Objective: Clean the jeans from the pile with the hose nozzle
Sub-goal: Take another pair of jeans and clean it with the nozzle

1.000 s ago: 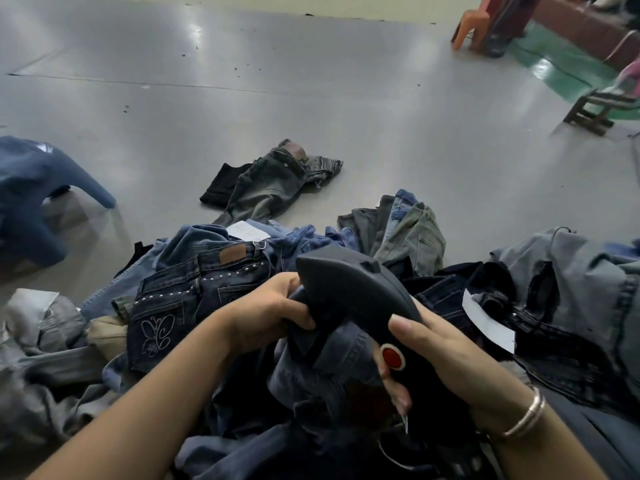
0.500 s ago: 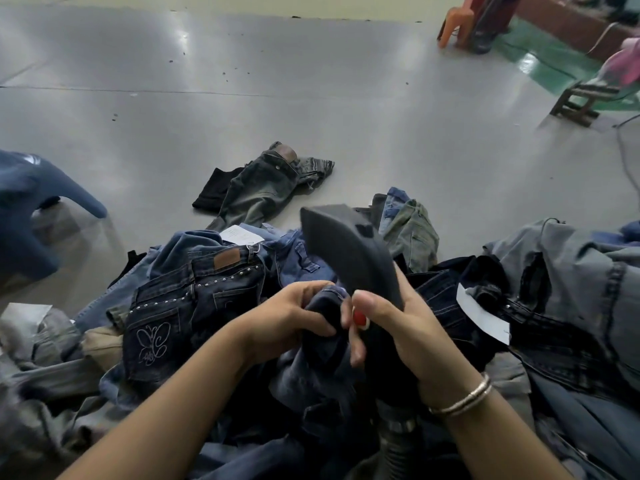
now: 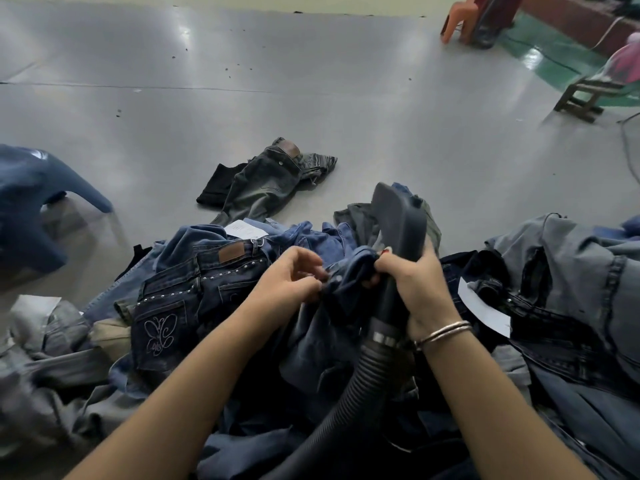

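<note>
A person sits over a big heap of blue and grey denim jeans (image 3: 194, 306) on a shiny grey floor (image 3: 277, 98). The left hand (image 3: 287, 277) has its fingers curled in, and the fingertips pinch a bunched fold of dark blue denim jeans (image 3: 349, 271) at the top of the heap. The right hand (image 3: 415, 285) is wrapped around the neck of a dark grey plastic hose nozzle (image 3: 398, 216). Its fingers are curled tight and pressed together, and they also catch the other side of the same fold of dark blue cloth. So the fold sits between the two hands, right in the middle of the picture, touching the nozzle. The wide flat head of the nozzle points up and away from the person. A black ribbed hose (image 3: 346, 403) runs from the nozzle down toward the bottom of the picture, between the two arms. Thin silver bangles (image 3: 446, 332) sit on the right wrist.

To the left in the heap lies a pair of dark jeans with a stitched butterfly and small shiny studs (image 3: 162, 327). A white paper tag (image 3: 485, 310) lies on the jeans to the right. One grey pair of jeans with a brown patch (image 3: 270, 178) lies alone on the floor, well apart from the heap. A blue plastic stool (image 3: 31, 202) lies tipped over on the left. An orange plastic chair (image 3: 460, 19) and a wooden stool (image 3: 585, 98) stand far back on the right.
</note>
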